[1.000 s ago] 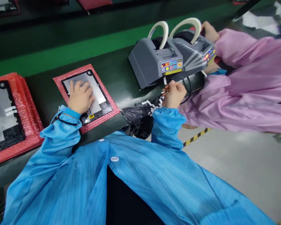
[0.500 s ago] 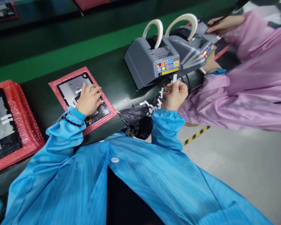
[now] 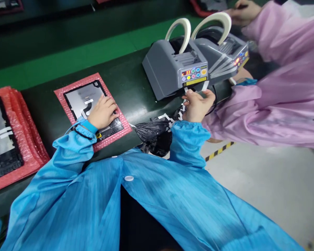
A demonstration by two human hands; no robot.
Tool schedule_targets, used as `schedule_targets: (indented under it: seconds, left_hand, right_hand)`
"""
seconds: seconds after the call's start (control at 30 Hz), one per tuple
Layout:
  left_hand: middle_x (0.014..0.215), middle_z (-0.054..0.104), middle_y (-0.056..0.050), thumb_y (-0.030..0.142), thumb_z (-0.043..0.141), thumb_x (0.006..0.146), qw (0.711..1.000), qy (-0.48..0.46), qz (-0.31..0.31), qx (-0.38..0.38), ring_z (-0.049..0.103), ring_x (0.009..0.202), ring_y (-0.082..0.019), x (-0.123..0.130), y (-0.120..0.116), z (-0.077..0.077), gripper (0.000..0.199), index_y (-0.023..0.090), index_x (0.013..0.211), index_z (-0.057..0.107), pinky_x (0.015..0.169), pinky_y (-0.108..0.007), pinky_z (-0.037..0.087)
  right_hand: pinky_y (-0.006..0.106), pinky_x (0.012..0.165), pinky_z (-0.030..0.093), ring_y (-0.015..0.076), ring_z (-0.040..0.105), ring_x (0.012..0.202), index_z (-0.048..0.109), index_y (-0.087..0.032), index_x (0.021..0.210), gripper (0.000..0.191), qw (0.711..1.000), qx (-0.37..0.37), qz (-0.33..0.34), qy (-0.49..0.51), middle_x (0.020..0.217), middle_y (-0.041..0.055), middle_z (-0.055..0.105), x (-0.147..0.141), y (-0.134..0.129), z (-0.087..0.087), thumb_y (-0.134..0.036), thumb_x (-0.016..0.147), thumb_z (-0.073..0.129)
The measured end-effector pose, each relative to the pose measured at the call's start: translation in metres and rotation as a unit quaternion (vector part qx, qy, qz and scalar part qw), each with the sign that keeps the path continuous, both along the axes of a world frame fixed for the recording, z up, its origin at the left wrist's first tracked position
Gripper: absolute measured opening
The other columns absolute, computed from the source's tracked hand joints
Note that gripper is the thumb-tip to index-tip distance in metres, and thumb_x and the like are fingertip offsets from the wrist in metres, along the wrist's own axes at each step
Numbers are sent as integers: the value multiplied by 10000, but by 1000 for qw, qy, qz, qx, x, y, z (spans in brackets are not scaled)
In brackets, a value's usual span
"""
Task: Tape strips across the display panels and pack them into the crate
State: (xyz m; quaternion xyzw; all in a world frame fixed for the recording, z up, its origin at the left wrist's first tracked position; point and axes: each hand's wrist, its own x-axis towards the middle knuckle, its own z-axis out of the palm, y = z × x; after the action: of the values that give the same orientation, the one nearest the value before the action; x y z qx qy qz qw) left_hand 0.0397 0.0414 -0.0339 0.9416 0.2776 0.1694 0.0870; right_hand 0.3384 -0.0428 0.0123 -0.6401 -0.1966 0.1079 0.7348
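My left hand (image 3: pixel 103 113) lies on a black-framed tablet panel (image 3: pixel 80 97), fingers stretched over its right part. White tape pieces and a dark flex cable show on the panel, which rests on a pink bubble-wrap sheet (image 3: pixel 61 96). At the front of a grey tape dispenser (image 3: pixel 164 66), my right hand (image 3: pixel 197 108) has a white tape strip (image 3: pixel 205 85) at its thumb. Another short tape piece (image 3: pixel 186 90) meets its index finger under the dispenser's front. Beneath this hand, a black plastic bag (image 3: pixel 153 128) carries several tape scraps along its edge.
A second tape dispenser (image 3: pixel 217 57) stands close to the first. On the left is a stack of pink bubble-wrap sheets (image 3: pixel 28 139) with another panel (image 3: pixel 5 139) on top. A co-worker's pink sleeve (image 3: pixel 285 76) reaches in from the right, a hand (image 3: pixel 246 12) beyond the dispensers.
My right hand has moved up to the dispenser's front, its thumb and index finger now farther apart. My left hand's fingers have lowered onto the panel. The co-worker's far hand has shifted away.
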Motion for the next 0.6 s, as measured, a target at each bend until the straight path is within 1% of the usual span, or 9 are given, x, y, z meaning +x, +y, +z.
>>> schedule_targets:
  seconds: [0.03,0.1,0.17,0.2,0.27,0.37,0.43,0.5,0.6]
  left_hand:
    - [1093,633,-110,361,545,859,1000,-20,3,-5,494,1147,-308,-1,1,1,264,192,1021,667,1103,-607,283]
    - [1107,632,-109,381,530,875,998,-65,14,-20,491,1140,-304,-1,1,4,261,198,1009,659,1078,-584,315]
    - [1090,638,-95,409,501,898,993,-111,27,-41,503,1112,-286,0,-1,11,261,214,987,649,1043,-546,354]
    - [1068,643,-86,430,486,908,990,-131,32,-52,515,1090,-272,2,-2,16,272,219,977,643,1028,-523,366]
    - [1017,649,-66,477,459,924,983,-163,34,-75,543,1037,-242,7,-6,27,315,218,971,631,1013,-481,376]
    - [961,652,-45,534,453,924,976,-189,24,-106,570,983,-211,15,-12,43,375,203,974,620,992,-430,386]
    - [920,655,-35,547,471,915,974,-188,23,-125,579,960,-198,15,-13,48,377,201,928,619,970,-399,398]
    - [868,652,-26,546,483,912,973,-180,32,-143,586,926,-186,10,-13,48,372,203,853,613,944,-374,411]
    - [818,646,-23,537,485,915,966,-187,63,-166,590,881,-176,-3,-12,40,379,200,779,593,903,-354,427]
  right_hand:
    - [152,455,287,65,515,501,261,-243,900,400,1000,8,-1,-21,599,-106,562,1,0,-1,-46,720,559]
    - [169,529,357,62,514,519,242,-249,902,436,995,35,-1,-97,603,-117,552,-2,-4,0,-39,702,567]
    - [200,584,395,70,530,554,250,-254,917,449,980,58,24,-190,626,-112,549,-11,-10,3,-82,700,603]
    - [211,583,397,78,539,567,262,-258,931,459,970,65,52,-226,642,-107,549,-18,-13,6,-119,695,630]
    - [224,543,383,95,544,565,287,-268,959,498,954,61,144,-254,664,-100,556,-37,-15,11,-190,671,686]
    - [230,515,401,106,540,551,324,-280,973,572,933,1,306,-192,660,-106,570,-72,-9,18,-190,619,765]
    - [232,535,439,108,559,580,361,-275,972,579,917,-58,378,-116,680,-96,591,-94,1,21,-149,612,795]
    - [231,563,470,110,583,618,401,-260,967,553,900,-103,420,-46,700,-78,608,-113,10,25,-112,617,803]
    - [226,592,500,115,607,654,441,-244,948,524,877,-139,459,13,709,-56,634,-132,23,29,-63,611,800]
